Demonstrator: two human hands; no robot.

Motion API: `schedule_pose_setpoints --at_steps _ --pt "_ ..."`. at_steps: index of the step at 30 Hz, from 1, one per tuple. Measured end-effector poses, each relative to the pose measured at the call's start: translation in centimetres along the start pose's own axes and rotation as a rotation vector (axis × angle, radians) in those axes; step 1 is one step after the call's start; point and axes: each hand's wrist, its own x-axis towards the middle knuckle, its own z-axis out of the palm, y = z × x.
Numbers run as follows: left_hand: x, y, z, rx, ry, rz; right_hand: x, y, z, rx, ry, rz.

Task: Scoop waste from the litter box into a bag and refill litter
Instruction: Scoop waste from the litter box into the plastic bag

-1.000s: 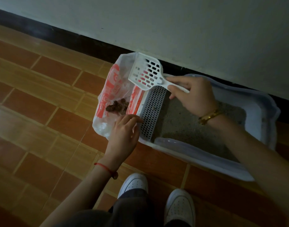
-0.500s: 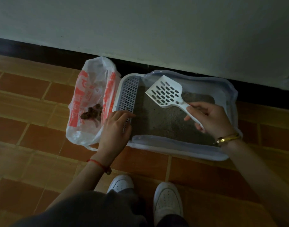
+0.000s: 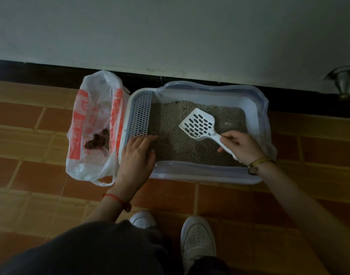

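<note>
A pale litter box (image 3: 207,174) stands on the tiled floor against the wall, with grey litter (image 3: 176,139) inside and a perforated grate (image 3: 140,114) at its left end. My right hand (image 3: 242,146) grips the handle of a white slotted scoop (image 3: 199,125), whose empty blade hovers over the litter. My left hand (image 3: 137,153) rests flat on the box's front left corner, fingers over the grate's near end. Left of the box lies an open white and red plastic bag (image 3: 79,124) with a dark clump of waste (image 3: 96,138) in it.
The wall with a black baseboard (image 3: 41,71) runs right behind the box and bag. A metal door stopper (image 3: 342,84) sticks out of the wall at the right. My two white shoes (image 3: 197,237) stand on the tiles just in front of the box.
My right hand carried the scoop from above the bag rightward and down over the litter. My left hand left the bag's edge and settled on the box's front left corner.
</note>
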Motion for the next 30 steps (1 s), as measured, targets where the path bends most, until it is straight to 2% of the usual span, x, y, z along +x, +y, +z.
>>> schedule_pose_setpoints --at_steps 7,10,13,22,27,30 --pt "-0.4 -0.4 -0.2 0.020 -0.014 -0.025 1.0 -0.1 0.4 -0.424 -0.146 0.127" --pt "-0.5 -0.7 -0.4 0.015 -0.018 -0.047 1.2 -1.2 0.6 -0.524 -0.167 0.119" --pt "-0.8 -0.8 -0.8 0.012 -0.005 -0.056 1.4 -4.0 0.7 -0.477 -0.115 0.047" --pt "-2.4 -2.9 -3.6 -0.010 0.100 -0.163 3.5 -14.7 4.1 -0.298 0.004 -0.365" --pt "-4.3 -4.7 -5.0 0.000 0.163 -0.287 5.3 -17.8 8.7 -0.252 -0.088 -0.485" --pt "-6.0 -5.8 -5.5 0.016 0.172 -0.335 6.6 -18.8 11.1 -0.257 -0.129 -0.496"
